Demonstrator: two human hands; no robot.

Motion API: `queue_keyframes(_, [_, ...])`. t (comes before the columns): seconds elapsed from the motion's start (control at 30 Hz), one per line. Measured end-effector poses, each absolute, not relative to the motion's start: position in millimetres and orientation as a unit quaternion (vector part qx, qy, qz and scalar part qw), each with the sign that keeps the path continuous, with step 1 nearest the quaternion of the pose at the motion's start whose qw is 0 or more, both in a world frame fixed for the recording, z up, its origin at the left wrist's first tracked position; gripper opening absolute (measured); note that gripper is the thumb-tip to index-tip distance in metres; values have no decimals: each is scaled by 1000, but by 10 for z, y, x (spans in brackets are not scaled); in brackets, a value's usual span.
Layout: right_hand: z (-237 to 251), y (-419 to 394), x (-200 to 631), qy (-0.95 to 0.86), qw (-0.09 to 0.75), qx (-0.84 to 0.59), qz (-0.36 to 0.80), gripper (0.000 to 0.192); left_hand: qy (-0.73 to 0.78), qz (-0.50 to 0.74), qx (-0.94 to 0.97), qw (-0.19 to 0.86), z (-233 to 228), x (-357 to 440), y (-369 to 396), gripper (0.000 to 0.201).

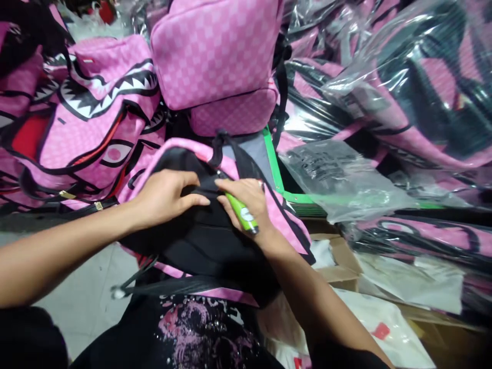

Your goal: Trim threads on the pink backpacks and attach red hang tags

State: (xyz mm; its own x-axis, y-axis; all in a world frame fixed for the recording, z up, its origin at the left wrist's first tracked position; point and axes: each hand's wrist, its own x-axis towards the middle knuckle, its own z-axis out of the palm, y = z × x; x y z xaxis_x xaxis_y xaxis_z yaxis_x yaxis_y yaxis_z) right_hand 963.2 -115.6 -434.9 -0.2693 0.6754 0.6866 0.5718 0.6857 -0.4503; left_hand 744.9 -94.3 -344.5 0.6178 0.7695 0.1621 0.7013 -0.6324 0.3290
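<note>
A pink and black backpack (200, 241) lies across my lap, its black padded side facing up and its top loop (218, 148) away from me. My left hand (169, 197) is on the black panel, thumb and bent forefinger closing on the fabric; the other fingertips are hidden. Close beside it, my right hand (249, 202) is wrapped round a green tool (242, 212) with a white label and a black end. The tool's far tip is hidden by my fingers, against the black fabric. A black strap (169, 287) hangs over the near side.
Pink shark-mouth backpacks (111, 102) are piled at the left. A checkered pink backpack (219, 56) stands ahead on a green-edged surface (273, 164). Plastic-wrapped backpacks (415, 87) fill the right. A cardboard box (344, 259) and white bags (384, 323) lie at the lower right.
</note>
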Motion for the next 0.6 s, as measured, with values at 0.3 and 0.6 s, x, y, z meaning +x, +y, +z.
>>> queue_keyframes(0.3, [-4701,-1266,9411,-766,520,-377,25,30,398,19,916,-49,-3729,7632,-307,97])
queue_keyframes(0.6, [-4805,-1341,9545,-733,489,-445,161,35,406,-73,907,-88,-3898,7802,-316,132])
